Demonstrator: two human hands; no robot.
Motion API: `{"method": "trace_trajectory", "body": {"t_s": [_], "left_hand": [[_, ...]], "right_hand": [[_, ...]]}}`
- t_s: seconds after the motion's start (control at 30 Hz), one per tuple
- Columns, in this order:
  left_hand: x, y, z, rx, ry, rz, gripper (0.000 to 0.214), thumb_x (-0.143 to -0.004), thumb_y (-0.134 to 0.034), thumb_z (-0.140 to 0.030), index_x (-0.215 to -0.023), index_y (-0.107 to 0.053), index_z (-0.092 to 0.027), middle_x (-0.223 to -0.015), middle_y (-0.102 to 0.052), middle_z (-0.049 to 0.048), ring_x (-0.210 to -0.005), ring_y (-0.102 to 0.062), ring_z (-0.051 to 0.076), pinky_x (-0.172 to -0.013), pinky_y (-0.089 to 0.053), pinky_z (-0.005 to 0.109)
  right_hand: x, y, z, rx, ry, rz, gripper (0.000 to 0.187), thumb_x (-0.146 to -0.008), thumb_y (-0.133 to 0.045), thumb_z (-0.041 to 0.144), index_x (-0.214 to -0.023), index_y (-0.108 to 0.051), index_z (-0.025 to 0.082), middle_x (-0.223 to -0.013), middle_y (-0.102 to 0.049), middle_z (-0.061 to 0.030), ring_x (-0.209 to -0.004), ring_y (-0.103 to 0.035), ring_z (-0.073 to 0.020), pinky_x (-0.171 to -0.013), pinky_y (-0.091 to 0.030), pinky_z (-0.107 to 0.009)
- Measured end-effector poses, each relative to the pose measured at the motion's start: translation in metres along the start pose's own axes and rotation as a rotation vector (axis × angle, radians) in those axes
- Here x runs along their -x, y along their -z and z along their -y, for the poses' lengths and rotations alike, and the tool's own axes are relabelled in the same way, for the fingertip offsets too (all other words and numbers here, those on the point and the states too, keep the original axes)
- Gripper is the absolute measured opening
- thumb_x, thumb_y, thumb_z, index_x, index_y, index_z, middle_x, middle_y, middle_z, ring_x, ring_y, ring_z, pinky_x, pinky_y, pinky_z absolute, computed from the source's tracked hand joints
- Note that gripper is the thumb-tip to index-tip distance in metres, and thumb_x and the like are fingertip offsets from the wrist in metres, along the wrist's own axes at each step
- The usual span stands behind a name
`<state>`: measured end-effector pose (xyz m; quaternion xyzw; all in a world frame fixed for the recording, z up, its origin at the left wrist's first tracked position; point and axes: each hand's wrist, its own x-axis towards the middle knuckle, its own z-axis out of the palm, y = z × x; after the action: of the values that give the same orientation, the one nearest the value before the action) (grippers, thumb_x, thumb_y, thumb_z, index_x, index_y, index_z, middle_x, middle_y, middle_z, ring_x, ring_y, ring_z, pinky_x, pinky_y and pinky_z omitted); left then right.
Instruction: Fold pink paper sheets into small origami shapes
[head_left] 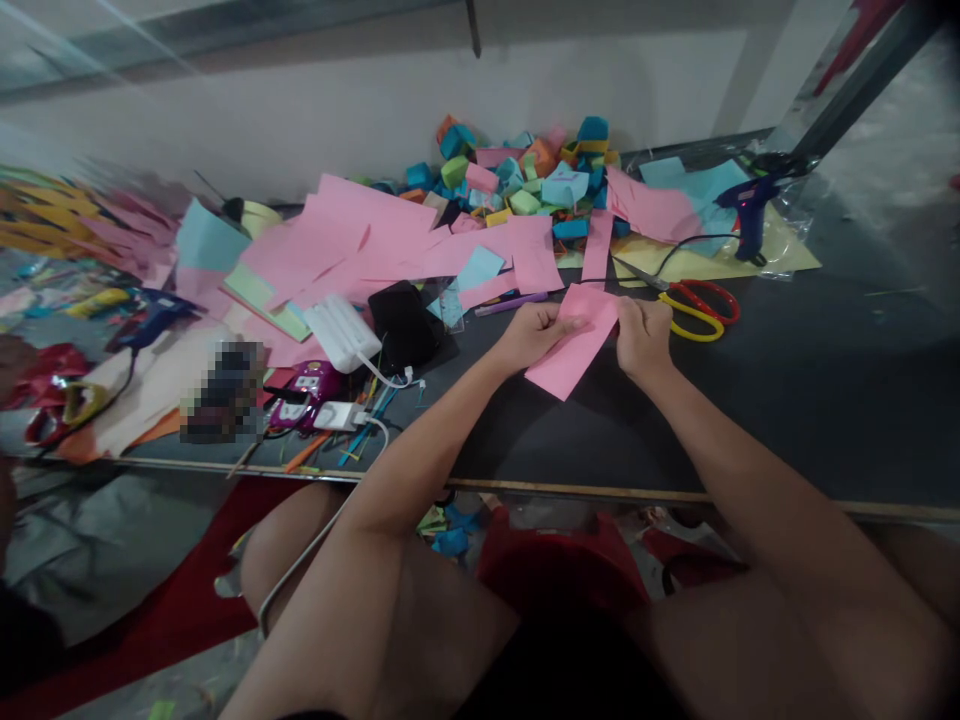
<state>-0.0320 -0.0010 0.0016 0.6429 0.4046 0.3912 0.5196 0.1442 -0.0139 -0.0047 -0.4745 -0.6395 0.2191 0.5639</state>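
A pink paper strip (574, 345) lies slanted on the dark tabletop (787, 400), held at its upper end by both hands. My left hand (531, 333) is closed on the strip's left edge, thumb on top. My right hand (642, 338) pinches the strip's upper right corner. Red and yellow scissors (694, 305) lie just right of my right hand. A purple pen (510, 303) lies just beyond my left hand.
Loose pink sheets (375, 240) and a heap of folded coloured paper blocks (525, 175) fill the back of the table. A blue glue gun (750, 205) rests at the back right. A black pouch (405, 325), white charger (341, 330) and another glue gun (154, 315) lie left.
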Motion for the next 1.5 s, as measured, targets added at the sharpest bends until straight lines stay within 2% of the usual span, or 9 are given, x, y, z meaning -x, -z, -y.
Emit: {"method": "trace_trajectory", "body": {"t_s": [0.1, 0.23, 0.33, 0.43, 0.73, 1.0, 1.13, 1.33, 1.5], "left_hand": [[0.000, 0.000, 0.001, -0.002, 0.023, 0.029, 0.057, -0.066, -0.081, -0.071, -0.065, -0.065, -0.016, -0.059, -0.053, -0.0015, -0.052, -0.041, 0.007, -0.047, -0.028, 0.023], [-0.003, 0.001, 0.006, -0.035, -0.005, -0.042, 0.056, -0.070, -0.079, -0.069, -0.061, -0.060, -0.017, -0.058, -0.050, -0.0020, -0.053, -0.040, 0.007, -0.048, -0.026, 0.024], [-0.007, 0.006, 0.012, -0.091, -0.070, -0.183, 0.055, -0.078, -0.075, -0.064, -0.056, -0.051, -0.019, -0.056, -0.045, -0.0030, -0.055, -0.038, 0.008, -0.051, -0.026, 0.026], [-0.010, 0.010, 0.016, -0.191, -0.140, -0.343, 0.056, -0.084, -0.071, -0.058, -0.054, -0.045, -0.020, -0.055, -0.038, -0.0047, -0.054, -0.033, 0.008, -0.052, -0.024, 0.027], [-0.006, 0.010, 0.012, -0.281, -0.237, -0.488, 0.049, -0.089, -0.067, -0.055, -0.059, -0.053, -0.019, -0.055, -0.040, -0.0046, -0.056, -0.034, 0.009, -0.054, -0.026, 0.026], [-0.007, 0.012, 0.013, -0.209, -0.270, -0.400, 0.049, -0.085, -0.072, -0.059, -0.062, -0.061, -0.018, -0.056, -0.047, -0.0034, -0.054, -0.040, 0.008, -0.052, -0.029, 0.026], [-0.008, 0.015, 0.017, 0.007, -0.206, -0.157, 0.046, -0.079, -0.076, -0.063, -0.077, -0.071, -0.017, -0.063, -0.060, 0.0003, -0.056, -0.052, 0.010, -0.052, -0.040, 0.025], [-0.016, 0.025, 0.024, 0.233, -0.132, -0.079, 0.038, -0.076, -0.082, -0.049, -0.094, -0.072, -0.018, -0.076, -0.071, 0.0035, -0.067, -0.066, 0.014, -0.063, -0.055, 0.027], [-0.013, 0.021, 0.019, 0.313, -0.055, -0.085, 0.032, -0.077, -0.079, -0.044, -0.097, -0.067, -0.021, -0.063, -0.062, -0.0015, -0.047, -0.052, 0.010, -0.045, -0.044, 0.025]], "right_hand": [[-0.002, -0.002, 0.000, 0.022, -0.026, -0.091, 0.059, -0.093, -0.049, 0.054, -0.050, -0.022, 0.025, -0.050, -0.020, 0.0040, -0.048, -0.025, -0.0099, -0.052, -0.022, -0.033], [-0.010, -0.001, -0.003, -0.114, -0.282, -0.106, 0.047, -0.094, -0.050, 0.052, -0.058, -0.053, 0.022, -0.051, -0.043, 0.0005, -0.048, -0.042, -0.0122, -0.051, -0.033, -0.031], [-0.011, -0.001, -0.001, -0.188, -0.485, 0.255, 0.062, -0.090, -0.052, 0.072, -0.056, -0.060, 0.021, -0.048, -0.053, -0.0035, -0.041, -0.046, -0.0123, -0.043, -0.030, -0.029], [-0.006, -0.002, 0.006, -0.125, -0.413, 0.641, 0.068, -0.077, -0.064, 0.081, -0.047, -0.058, 0.020, -0.044, -0.057, -0.0047, -0.038, -0.048, -0.0096, -0.042, -0.031, -0.026], [-0.005, 0.003, 0.012, -0.077, -0.336, 0.826, 0.049, -0.067, -0.085, 0.061, -0.055, -0.065, 0.017, -0.045, -0.062, -0.0018, -0.038, -0.049, -0.0076, -0.042, -0.036, -0.022], [-0.009, -0.005, 0.002, -0.387, -0.384, 0.371, 0.049, -0.062, -0.088, 0.063, -0.080, -0.075, 0.019, -0.065, -0.070, -0.0014, -0.048, -0.057, -0.0110, -0.043, -0.049, -0.026], [-0.012, -0.002, -0.003, -0.399, -0.377, 0.263, 0.043, -0.063, -0.088, 0.060, -0.074, -0.076, 0.021, -0.072, -0.074, -0.0035, -0.056, -0.062, -0.0134, -0.051, -0.056, -0.029], [-0.015, 0.004, -0.004, -0.472, -0.453, 0.344, 0.040, -0.063, -0.088, 0.056, -0.080, -0.079, 0.021, -0.062, -0.068, -0.0004, -0.053, -0.062, -0.0124, -0.051, -0.054, -0.027], [-0.013, 0.006, 0.003, -0.395, -0.351, 0.327, 0.051, -0.067, -0.081, 0.066, -0.095, -0.081, 0.023, -0.064, -0.068, -0.0006, -0.055, -0.063, -0.0145, -0.053, -0.054, -0.031]]}}
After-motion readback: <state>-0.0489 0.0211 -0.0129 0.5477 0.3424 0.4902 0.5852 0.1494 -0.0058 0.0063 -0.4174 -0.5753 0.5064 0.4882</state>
